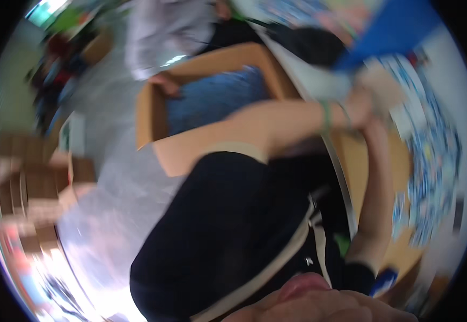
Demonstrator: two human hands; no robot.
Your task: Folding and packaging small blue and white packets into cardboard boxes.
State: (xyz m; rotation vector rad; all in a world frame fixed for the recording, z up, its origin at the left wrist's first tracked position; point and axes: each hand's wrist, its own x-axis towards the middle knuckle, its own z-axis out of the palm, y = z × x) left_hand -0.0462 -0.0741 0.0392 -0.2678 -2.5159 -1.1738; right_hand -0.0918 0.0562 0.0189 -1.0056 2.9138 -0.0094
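My left hand (pixel 358 107), with a green band at the wrist, and my right hand (pixel 374 124) meet over the table on the right. Motion smears the fingers of both. Just beyond them is a pale beige, flat-looking patch (pixel 386 86); I cannot tell whether they hold it. Many small blue-and-white packets (pixel 434 155) lie spread beside my hands. My left forearm reaches across an open cardboard box (pixel 190 145), which holds a blue, speckled mass (pixel 214 99) of what look like small pieces.
A co-worker in pale clothes (pixel 166 35) stands at the box's far side, one hand (pixel 164 85) at its rim. A blue panel (pixel 391 32) and a dark object (pixel 308 43) are at the table's far end. Cardboard boxes (pixel 40 172) are stacked at left on the grey floor (pixel 120 188).
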